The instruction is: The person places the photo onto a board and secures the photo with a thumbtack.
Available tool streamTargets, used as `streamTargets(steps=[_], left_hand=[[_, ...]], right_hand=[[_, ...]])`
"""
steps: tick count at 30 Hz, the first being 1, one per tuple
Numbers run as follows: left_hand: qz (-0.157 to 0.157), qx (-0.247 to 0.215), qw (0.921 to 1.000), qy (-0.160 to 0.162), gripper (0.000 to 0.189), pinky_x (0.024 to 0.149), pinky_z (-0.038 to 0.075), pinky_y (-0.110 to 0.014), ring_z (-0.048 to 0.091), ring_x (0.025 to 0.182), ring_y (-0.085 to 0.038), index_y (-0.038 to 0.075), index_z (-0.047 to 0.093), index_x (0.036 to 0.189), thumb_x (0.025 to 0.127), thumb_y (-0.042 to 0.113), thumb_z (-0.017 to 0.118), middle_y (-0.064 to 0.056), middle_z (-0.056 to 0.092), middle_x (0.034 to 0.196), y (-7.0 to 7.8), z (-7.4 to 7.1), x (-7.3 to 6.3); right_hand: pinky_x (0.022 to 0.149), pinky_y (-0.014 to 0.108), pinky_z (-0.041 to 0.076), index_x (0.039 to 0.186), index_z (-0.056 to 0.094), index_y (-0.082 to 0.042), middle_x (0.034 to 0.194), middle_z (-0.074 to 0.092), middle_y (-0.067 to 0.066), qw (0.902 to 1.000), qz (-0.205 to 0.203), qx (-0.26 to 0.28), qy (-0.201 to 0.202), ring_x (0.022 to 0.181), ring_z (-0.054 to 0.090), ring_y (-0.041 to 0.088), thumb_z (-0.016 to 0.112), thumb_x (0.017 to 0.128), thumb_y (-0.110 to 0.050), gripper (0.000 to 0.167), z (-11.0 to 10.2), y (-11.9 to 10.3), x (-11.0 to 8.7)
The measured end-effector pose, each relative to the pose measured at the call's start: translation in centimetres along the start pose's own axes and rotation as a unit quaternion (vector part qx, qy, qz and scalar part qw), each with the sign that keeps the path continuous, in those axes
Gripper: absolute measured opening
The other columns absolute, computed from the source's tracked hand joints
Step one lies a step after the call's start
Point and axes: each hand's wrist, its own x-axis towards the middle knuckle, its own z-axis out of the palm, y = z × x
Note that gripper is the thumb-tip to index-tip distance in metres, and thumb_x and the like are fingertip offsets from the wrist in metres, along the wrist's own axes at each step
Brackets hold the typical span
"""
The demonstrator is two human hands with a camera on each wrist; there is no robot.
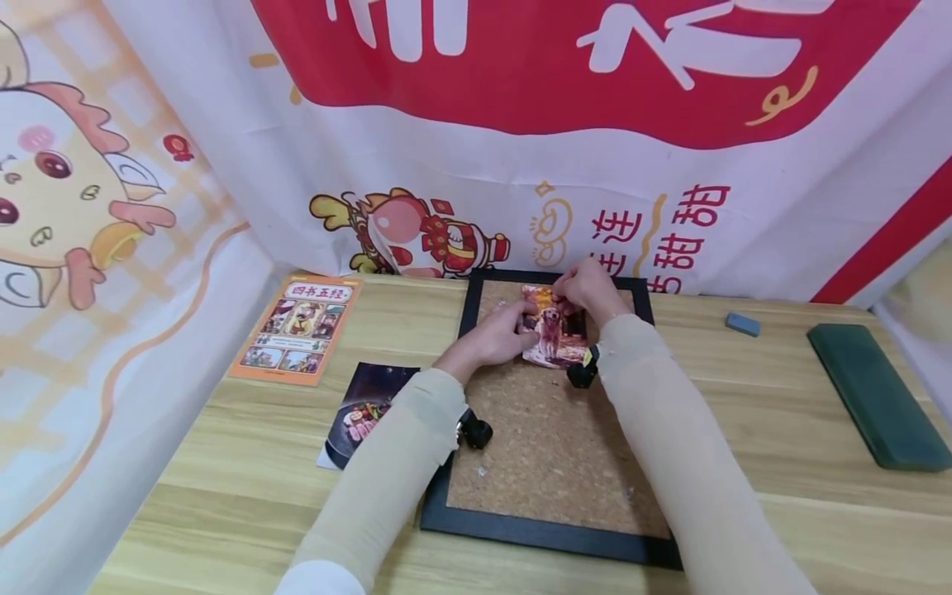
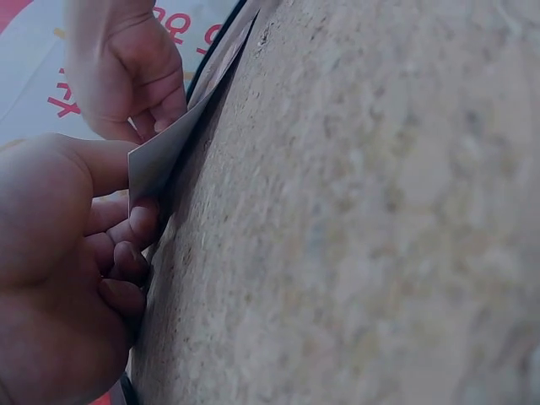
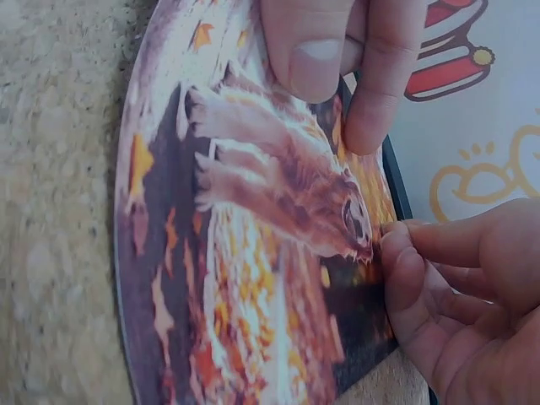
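Observation:
A glossy photo of a golden dog among autumn leaves point(image 1: 550, 337) lies over the upper part of a black-framed cork board point(image 1: 554, 463). My left hand point(image 1: 497, 334) holds the photo by its left side, the thumb point(image 3: 316, 63) across its printed face. In the left wrist view the photo's near edge point(image 2: 156, 160) curls up off the cork. Above the dog's head, my right hand point(image 1: 591, 289) pinches what looks like a small pushpin against the photo's upper part; the fingertips point(image 3: 403, 261) hide most of it.
Left of the board lie a food picture point(image 1: 364, 409), partly under my left sleeve, and an orange comic-style booklet point(image 1: 297, 330). To the right are a small blue block point(image 1: 743, 324) and a long dark green case point(image 1: 878, 397). Printed cloth point(image 1: 461, 149) hangs behind the table.

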Motion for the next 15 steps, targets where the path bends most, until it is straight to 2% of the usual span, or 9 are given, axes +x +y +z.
streamTargets(steps=[2, 5, 10, 15], left_hand=[[0.001, -0.003, 1.0, -0.002, 0.052, 0.082, 0.048, -0.035, 0.057, 0.098, -0.021, 0.009, 0.053, 0.154, 0.106, 0.025, 0.066, -0.007, 0.063, 0.112, 0.7, -0.4, -0.7], [0.002, -0.004, 1.0, -0.003, 0.052, 0.081, 0.049, -0.035, 0.057, 0.097, -0.021, 0.008, 0.053, 0.154, 0.106, 0.024, 0.066, -0.007, 0.063, 0.111, 1.0, -0.4, -0.9], [0.005, 0.002, 1.0, -0.003, 0.053, 0.078, 0.048, -0.032, 0.058, 0.095, -0.018, 0.012, 0.054, 0.154, 0.106, 0.029, 0.067, -0.003, 0.063, 0.108, -0.6, 0.5, 0.5], [0.003, 0.005, 1.0, 0.0, 0.055, 0.079, 0.049, -0.033, 0.059, 0.094, -0.019, 0.014, 0.053, 0.155, 0.105, 0.031, 0.067, -0.003, 0.064, 0.108, -1.3, 0.7, 1.0]], right_hand=[[0.065, 0.027, 0.057, 0.116, 0.075, 0.004, 0.097, 0.072, 0.01, 1.0, -0.002, -0.004, -0.001, 0.07, 0.066, 0.015, 0.062, 0.107, -0.01, 0.02, 0.0, 0.1, 0.0], [0.064, 0.028, 0.055, 0.113, 0.076, 0.003, 0.093, 0.072, 0.009, 0.9999, -0.007, -0.015, 0.003, 0.07, 0.065, 0.016, 0.063, 0.107, -0.01, 0.02, 0.0, 0.3, -0.1], [0.059, 0.028, 0.05, 0.103, 0.076, 0.003, 0.075, 0.069, 0.004, 0.9992, -0.01, -0.036, 0.011, 0.064, 0.061, 0.016, 0.063, 0.104, -0.007, 0.017, 0.0, 0.5, -0.2], [0.057, 0.028, 0.051, 0.102, 0.075, 0.002, 0.072, 0.068, 0.003, 0.9994, -0.011, -0.031, 0.012, 0.063, 0.062, 0.015, 0.063, 0.105, -0.008, 0.016, 0.0, 0.5, -0.1]])
